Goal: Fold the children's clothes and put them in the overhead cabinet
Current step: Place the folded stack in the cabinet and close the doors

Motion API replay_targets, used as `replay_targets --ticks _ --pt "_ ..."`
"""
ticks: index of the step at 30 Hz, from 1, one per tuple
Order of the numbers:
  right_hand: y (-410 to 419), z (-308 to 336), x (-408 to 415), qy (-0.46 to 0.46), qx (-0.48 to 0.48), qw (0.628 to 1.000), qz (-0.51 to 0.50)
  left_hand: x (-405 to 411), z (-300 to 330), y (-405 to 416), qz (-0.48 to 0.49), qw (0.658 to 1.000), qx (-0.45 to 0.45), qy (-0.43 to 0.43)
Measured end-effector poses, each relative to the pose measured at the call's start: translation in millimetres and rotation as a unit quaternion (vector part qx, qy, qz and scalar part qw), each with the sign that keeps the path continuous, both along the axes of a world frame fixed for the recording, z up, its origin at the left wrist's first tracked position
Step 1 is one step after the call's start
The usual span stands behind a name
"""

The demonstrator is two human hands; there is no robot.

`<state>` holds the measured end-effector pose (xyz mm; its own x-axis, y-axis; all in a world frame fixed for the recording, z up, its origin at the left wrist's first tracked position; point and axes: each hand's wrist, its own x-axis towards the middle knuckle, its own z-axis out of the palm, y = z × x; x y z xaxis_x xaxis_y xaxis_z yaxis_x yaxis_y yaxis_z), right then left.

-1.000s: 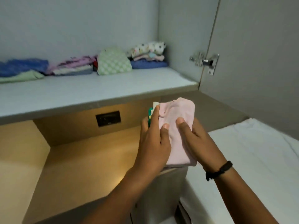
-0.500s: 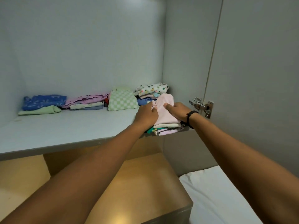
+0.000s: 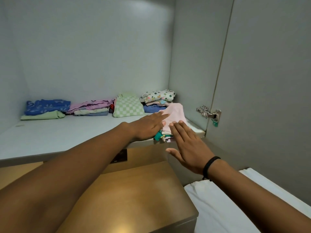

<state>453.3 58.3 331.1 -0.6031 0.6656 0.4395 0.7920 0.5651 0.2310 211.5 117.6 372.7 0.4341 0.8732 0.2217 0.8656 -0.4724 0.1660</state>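
Folded stack (image 3: 175, 115); pale pink top; green underneath

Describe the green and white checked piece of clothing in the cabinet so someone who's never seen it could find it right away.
Look along the back of the grey cabinet shelf, where folded clothes sit in a row. The green and white checked garment stands right of the middle, between the purple ruffled stack and the clover-print stack. It alone has a checkerboard pattern.

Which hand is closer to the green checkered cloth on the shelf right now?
Left. The left hand lies flat on the pink-topped stack, just front-right of the green checkered cloth. The right hand is farther off, at the shelf's front edge, right of the stack.
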Motion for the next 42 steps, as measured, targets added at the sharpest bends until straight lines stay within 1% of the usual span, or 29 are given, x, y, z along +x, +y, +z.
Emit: replay_targets --ticks 3,10,15,17,19,22,24,26,27,29,30,32,35,36,38,39,40,42 --pt "13 0 1 0.007 -0.008 1.0 0.002 4 1 7 0.012 1.0 0.003 0.009" --pt "50 14 24 -0.013 -0.049 0.998 -0.042 43 8 37 0.047 0.998 -0.014 0.039" --pt "49 23 29 -0.005 -0.073 0.996 -0.041 42 10 37 0.055 0.997 -0.003 0.049" --pt "40 33 28 0.026 -0.084 0.995 -0.04 32 8 27 0.087 0.994 0.024 0.057" --pt "29 49 25 0.077 -0.072 0.994 -0.04 20 6 3 0.139 0.987 0.073 0.042" --pt "11 86 6 0.119 -0.035 0.992 -0.019 10 -1 -60 0.216 0.957 0.187 -0.041" --pt "-8 121 -19 0.109 0.017 0.994 0.026 7 -6 -111 0.266 0.924 0.259 -0.091" --pt "-35 163 -53 0.081 0.088 0.988 0.095 -1 -5 -160 0.317 0.884 0.32 -0.125" --pt "-49 182 -70 0.063 0.128 0.981 0.133 -3 -2 -180 0.339 0.865 0.345 -0.135" --pt "-95 223 -109 0.02 0.202 0.954 0.221 -12 13 -230 0.391 0.81 0.406 -0.161" --pt "-123 243 -129 0.003 0.236 0.935 0.263 -17 25 -258 0.412 0.777 0.44 -0.179" --pt "-179 277 -163 -0.016 0.31 0.885 0.347 -23 50 -311 0.436 0.71 0.515 -0.202" --pt "-278 321 -205 0.008 0.394 0.797 0.458 -38 83 -400 0.479 0.576 0.624 -0.221" --pt "-310 333 -218 0.015 0.41 0.773 0.483 -45 91 -425 0.497 0.532 0.648 -0.224" --pt "-362 350 -239 0.008 0.439 0.74 0.51 -56 103 -462 0.534 0.463 0.669 -0.232" --pt "-383 355 -247 -0.003 0.454 0.724 0.519 -61 106 -477 0.549 0.439 0.671 -0.235" --pt "-400 359 -256 -0.013 0.468 0.712 0.523 -66 108 -487 0.559 0.425 0.671 -0.238" --pt "-419 365 -273 -0.035 0.492 0.699 0.518 -74 113 -494 0.578 0.423 0.656 -0.239"
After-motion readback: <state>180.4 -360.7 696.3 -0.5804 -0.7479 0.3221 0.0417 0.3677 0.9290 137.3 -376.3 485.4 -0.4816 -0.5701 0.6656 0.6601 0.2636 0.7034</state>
